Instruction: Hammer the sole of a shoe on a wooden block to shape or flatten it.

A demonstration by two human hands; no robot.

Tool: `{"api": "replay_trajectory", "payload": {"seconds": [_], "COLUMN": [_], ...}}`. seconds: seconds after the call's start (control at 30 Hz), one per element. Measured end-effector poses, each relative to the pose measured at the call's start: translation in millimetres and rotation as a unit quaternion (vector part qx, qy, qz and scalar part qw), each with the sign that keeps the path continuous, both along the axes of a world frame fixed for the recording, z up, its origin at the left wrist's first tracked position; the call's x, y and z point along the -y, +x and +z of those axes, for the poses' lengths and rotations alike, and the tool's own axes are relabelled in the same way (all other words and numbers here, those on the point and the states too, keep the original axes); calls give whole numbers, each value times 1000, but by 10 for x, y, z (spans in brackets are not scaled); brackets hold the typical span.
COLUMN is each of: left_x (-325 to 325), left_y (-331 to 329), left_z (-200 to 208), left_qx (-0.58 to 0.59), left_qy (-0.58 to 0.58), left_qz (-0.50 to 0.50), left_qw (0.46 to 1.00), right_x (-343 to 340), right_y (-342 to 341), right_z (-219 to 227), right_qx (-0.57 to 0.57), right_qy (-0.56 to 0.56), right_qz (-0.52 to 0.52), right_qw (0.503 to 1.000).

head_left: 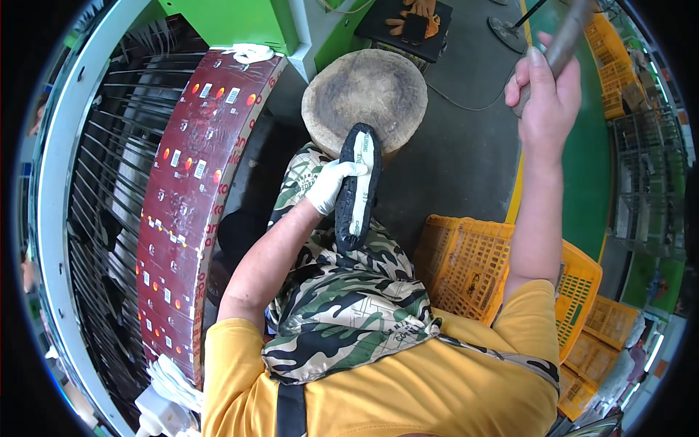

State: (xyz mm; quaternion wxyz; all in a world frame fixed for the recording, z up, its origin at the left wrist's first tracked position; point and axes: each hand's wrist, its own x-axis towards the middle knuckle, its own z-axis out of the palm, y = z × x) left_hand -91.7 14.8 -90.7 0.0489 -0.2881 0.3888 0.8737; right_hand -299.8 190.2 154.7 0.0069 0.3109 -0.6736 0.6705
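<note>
1. Black shoe sole (357, 186) with a pale insole strip is lying toe-up, its tip resting on the round wooden block (366, 91), its heel on the camouflage apron (342, 306).
2. Left hand (331, 186), in a white glove, is gripping the sole at mid-length, fingers (349, 169) wrapping over its edge.
3. Right hand (546, 91) is raised high, fingers clenching a wooden handle (568, 36); tool head is out of frame, probably a hammer.
4. Orange crates (466, 262) are sitting at the right, a dark red rack panel (189, 189) at the left.
</note>
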Motion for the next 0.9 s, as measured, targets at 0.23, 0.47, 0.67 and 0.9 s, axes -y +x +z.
{"api": "replay_trajectory", "payload": {"seconds": [0.23,0.47,0.67,0.9], "left_x": [26,87,41,127], "left_y": [-32,45,-21,74], "left_z": [-51,-71,81,-64], "left_qx": [6,9,11,7], "left_qy": [56,91,60,58], "left_qz": [-3,-7,-18,-21], "left_qw": [998,996,998,998], "right_x": [-196,16,-207,-91], "right_y": [571,154,707,350], "right_z": [-1095,40,-1305,-30], "right_qx": [150,15,237,77], "right_qy": [449,30,480,158], "right_qz": [151,4,179,84], "right_qw": [868,999,825,981]}}
